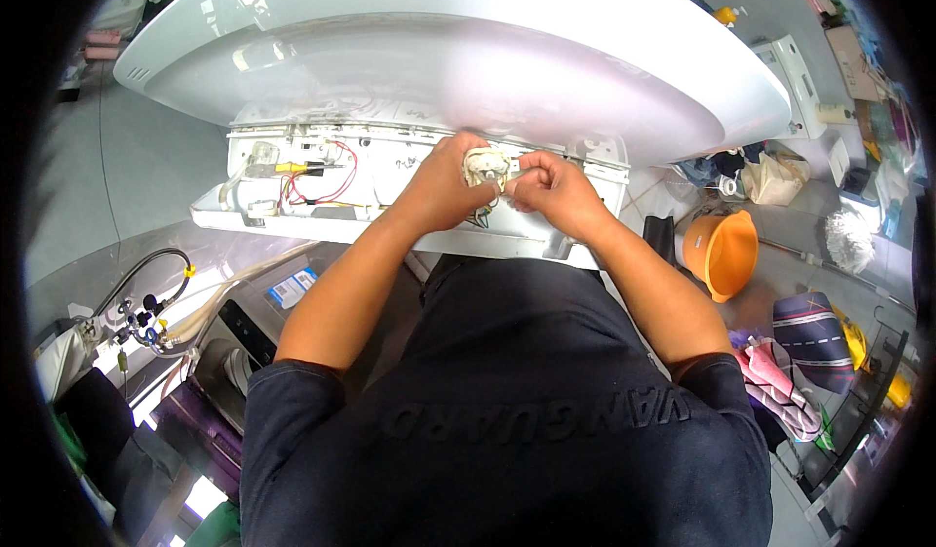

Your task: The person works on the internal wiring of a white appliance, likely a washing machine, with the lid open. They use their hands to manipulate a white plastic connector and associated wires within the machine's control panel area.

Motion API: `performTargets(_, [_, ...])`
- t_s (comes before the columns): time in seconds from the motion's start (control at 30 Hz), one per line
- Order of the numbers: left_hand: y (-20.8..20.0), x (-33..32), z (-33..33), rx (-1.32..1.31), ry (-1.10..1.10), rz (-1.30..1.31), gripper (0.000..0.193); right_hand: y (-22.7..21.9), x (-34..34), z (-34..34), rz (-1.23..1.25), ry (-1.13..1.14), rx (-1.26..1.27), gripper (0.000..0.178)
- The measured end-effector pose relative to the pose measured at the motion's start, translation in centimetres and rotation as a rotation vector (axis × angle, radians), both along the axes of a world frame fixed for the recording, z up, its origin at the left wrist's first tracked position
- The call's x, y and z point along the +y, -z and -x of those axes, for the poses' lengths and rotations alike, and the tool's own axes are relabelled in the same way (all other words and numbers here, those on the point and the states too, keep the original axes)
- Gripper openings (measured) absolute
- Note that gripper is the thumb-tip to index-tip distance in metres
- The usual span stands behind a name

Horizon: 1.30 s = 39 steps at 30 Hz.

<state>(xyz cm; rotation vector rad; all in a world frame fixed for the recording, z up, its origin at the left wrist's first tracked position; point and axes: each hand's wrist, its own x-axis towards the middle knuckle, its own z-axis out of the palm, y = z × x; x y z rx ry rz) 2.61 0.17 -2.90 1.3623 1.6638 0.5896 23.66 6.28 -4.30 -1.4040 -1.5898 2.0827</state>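
In front of me, a long white appliance housing (331, 217) lies open below a large curved glossy white panel (390, 69). My left hand (444, 184) is closed around a small cream-coloured rounded part (490, 165), with the thumb along its lower edge. Several thin wires (479, 217) hang beneath that part. On its right side my right hand (551, 191) is closed in a pinch; what sits between those fingertips is too small to make out. Left of my hands, a yellow-and-black screwdriver (297, 169) and loose red wires (341, 181) lie inside the housing.
At the lower left are a gauge set with hoses (146, 318) and a dark box-like unit (249, 328). An orange basin (721, 253) stands on the right, near a white fluffy duster (848, 242). Folded cloths (780, 386) lie at the lower right.
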Motion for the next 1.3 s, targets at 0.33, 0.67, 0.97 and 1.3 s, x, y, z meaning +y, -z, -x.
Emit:
performTargets(0.33, [-0.5, 0.4, 0.9, -0.154, -0.066, 0.170, 0.051, -3.7, -1.2, 0.2, -0.477, -0.127, -0.314, 0.029])
performTargets(0.67, [-1.6, 0.8, 0.9, -0.209, -0.117, 0.214, 0.054, -4.8, -1.7, 1.7, -0.582, -0.120, -0.376, 0.029])
performTargets(0.97, [-1.4, 0.4, 1.1, -0.052, -0.076, 0.076, 0.056, -4.5, -2.5, 2.6, -0.581, -0.058, -0.354, 0.028])
performTargets(1.3, [-0.3, -0.4, 1.3, -0.048, -0.068, -0.046, 0.054, -2.6, -2.2, 2.5, -0.309, -0.005, -0.218, 0.025])
